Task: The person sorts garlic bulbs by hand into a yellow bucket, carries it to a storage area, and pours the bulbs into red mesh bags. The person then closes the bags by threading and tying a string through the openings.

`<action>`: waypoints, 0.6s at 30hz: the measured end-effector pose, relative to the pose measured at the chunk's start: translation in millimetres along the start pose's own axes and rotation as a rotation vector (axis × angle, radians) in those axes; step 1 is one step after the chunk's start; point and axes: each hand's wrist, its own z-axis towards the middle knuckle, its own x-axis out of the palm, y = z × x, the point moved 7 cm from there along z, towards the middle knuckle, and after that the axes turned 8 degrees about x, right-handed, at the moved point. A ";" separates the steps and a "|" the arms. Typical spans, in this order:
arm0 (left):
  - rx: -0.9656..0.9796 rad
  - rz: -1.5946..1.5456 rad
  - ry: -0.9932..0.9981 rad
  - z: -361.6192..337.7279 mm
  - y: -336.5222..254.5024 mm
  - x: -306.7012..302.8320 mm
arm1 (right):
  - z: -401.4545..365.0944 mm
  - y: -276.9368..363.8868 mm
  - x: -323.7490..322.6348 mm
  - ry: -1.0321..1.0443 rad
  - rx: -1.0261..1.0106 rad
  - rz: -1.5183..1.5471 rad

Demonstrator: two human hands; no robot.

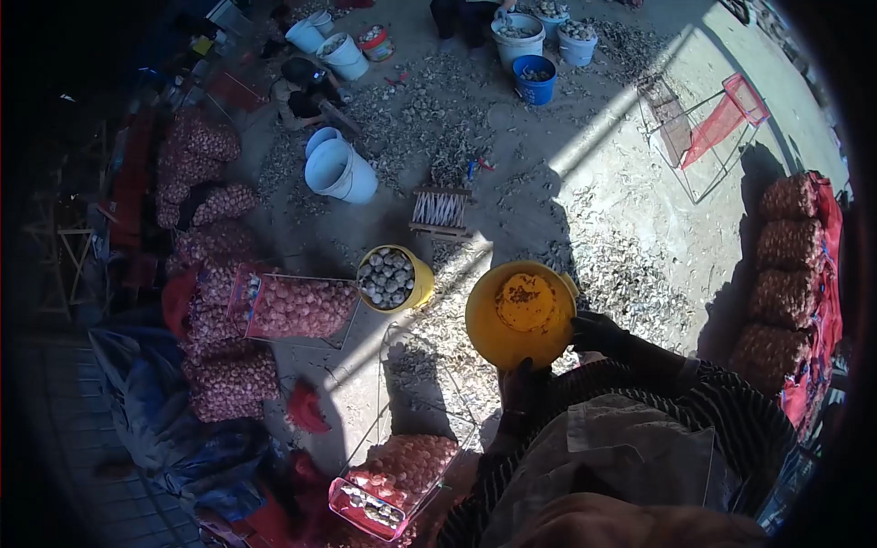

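A yellow bucket (491,310), bare inside apart from brown dirt on its bottom, is held in front of my body with its mouth facing up toward me. My right hand (592,332), dark-gloved, grips its right side. At the near rim is my left hand (524,376), also dark, closed on the bucket. Left of it a second yellow bucket (423,285) full of garlic bulbs (386,278) stands on the ground. Beyond that lies a small wooden rack (439,209) with white strips.
Filled net sacks (233,384) line the left, others (784,283) the right. A sack in a frame (402,470) stands near my feet. Husks litter the floor. White buckets (341,172), a blue bucket (534,80), a red-net frame (713,128) and two people (304,89) are farther off.
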 end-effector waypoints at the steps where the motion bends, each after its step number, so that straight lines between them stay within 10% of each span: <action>1: -0.038 0.129 0.010 5.1 -31.2 21.6 | 15.8 5.8 -2.8 -0.132 -0.023 -0.179; 8: -0.109 0.364 0.057 75.9 -132.6 -1.1 | 124.0 41.5 21.8 -0.465 -0.058 -0.350; 11: 0.417 0.626 0.266 85.8 -177.7 -4.1 | 179.2 76.1 41.5 -0.338 -0.485 -1.068; 12: 0.415 0.629 0.269 86.5 -195.4 0.5 | 181.5 96.0 61.4 -0.416 -0.346 -0.814; 14: -0.001 0.127 -0.443 82.1 -220.3 -29.9 | 194.4 124.0 75.3 -0.483 -0.216 -0.556; 18: 0.067 0.230 -0.239 101.4 -264.6 -79.9 | 235.7 147.6 67.9 -0.469 -0.204 0.022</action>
